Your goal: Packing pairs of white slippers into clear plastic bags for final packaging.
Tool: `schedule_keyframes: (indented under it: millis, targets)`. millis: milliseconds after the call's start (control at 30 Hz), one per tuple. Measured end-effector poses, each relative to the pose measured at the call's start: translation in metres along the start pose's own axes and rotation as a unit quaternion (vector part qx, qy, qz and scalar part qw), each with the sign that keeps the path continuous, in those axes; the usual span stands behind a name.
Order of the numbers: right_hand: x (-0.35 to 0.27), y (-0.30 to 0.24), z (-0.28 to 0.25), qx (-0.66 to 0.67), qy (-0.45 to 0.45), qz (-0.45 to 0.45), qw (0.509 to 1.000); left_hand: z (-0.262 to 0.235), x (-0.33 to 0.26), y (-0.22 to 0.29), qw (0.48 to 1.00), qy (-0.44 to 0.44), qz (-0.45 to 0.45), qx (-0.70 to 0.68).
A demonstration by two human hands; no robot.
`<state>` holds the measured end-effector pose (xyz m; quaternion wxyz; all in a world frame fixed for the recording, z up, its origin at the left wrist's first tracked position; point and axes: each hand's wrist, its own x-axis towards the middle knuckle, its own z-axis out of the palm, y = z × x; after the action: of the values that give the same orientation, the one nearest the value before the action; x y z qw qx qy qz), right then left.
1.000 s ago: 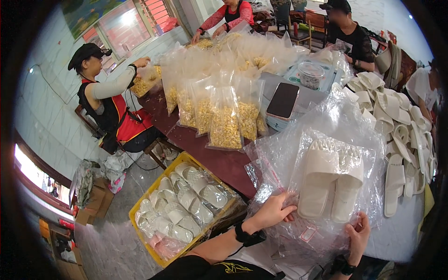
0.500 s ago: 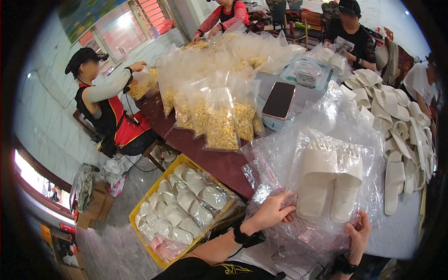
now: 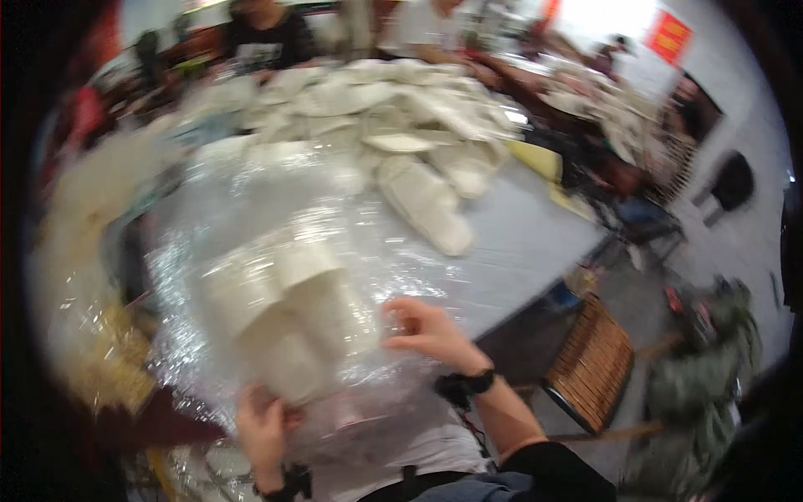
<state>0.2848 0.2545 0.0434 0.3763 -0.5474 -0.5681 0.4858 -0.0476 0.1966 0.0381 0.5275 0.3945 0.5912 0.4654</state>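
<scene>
One slipper pair (image 3: pixel 308 269) is covered by clear plastic (image 3: pixel 180 335) — loose slippers (image 3: pixel 422 205) are left heaped; whether the fingers of left hand (image 3: pixel 263 431) or right hand (image 3: pixel 435 335) are closed cannot be told.

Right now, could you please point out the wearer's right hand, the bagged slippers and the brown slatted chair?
Right hand (image 3: pixel 432 334): head view, on the back of the hand.
Bagged slippers (image 3: pixel 249 294): head view, on the left slipper's strap.
Brown slatted chair (image 3: pixel 590 365): head view, on its slats.
</scene>
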Motion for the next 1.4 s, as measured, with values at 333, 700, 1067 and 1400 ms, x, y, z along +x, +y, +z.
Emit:
schedule_keyframes:
  millis: [333, 700, 1067, 1400]
  targets:
    - [-0.007, 0.009, -0.007, 0.003, 0.024, -0.061, 0.998, -0.006, 0.008, -0.016, 0.995, -0.043, 0.062, 0.066]
    - [-0.003, 0.008, -0.004, 0.028, 0.018, -0.068, 0.997, -0.018, 0.013, -0.022, 0.993, -0.035, 0.052, 0.101]
    - [-0.004, 0.003, -0.004, 0.038, 0.027, -0.061, 0.997, -0.008, 0.009, -0.013, 0.995, -0.014, 0.055, 0.077]
    - [-0.004, 0.003, -0.003, 0.034, 0.030, -0.060, 0.997, -0.009, 0.008, -0.012, 0.994, -0.016, 0.063, 0.087]
